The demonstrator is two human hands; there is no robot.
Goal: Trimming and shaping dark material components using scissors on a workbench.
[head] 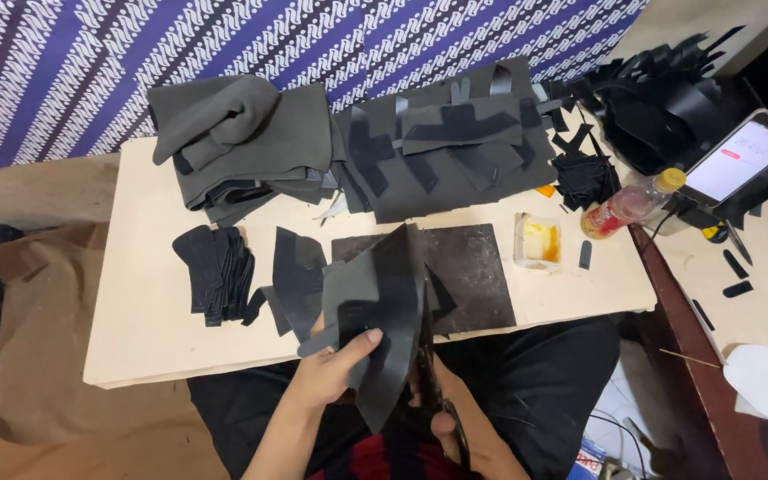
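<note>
A dark sheet [382,311] is held upright over the near edge of the counter [135,293] by the left hand [331,369], whose thumb is pressed onto its face and whose fingers are hidden behind it. Scissors [442,400] are gripped by the right hand [464,436], mostly hidden below the sheet, with the blades run up along the sheet's right edge.

Just behind the sheet a dark mat [464,276] is laid flat, its front edge near the counter's rim. To the left, a stack of black cut pieces [220,271] and a larger black piece [300,276] are spread. Folded grey fabric [242,147] and a pile with black strips [455,142] are ranged along the far edge. A small tub [537,240] and a bottle [628,204] are set at the right end, with a phone [744,160] beyond. Bare counter is left at the front left corner.
</note>
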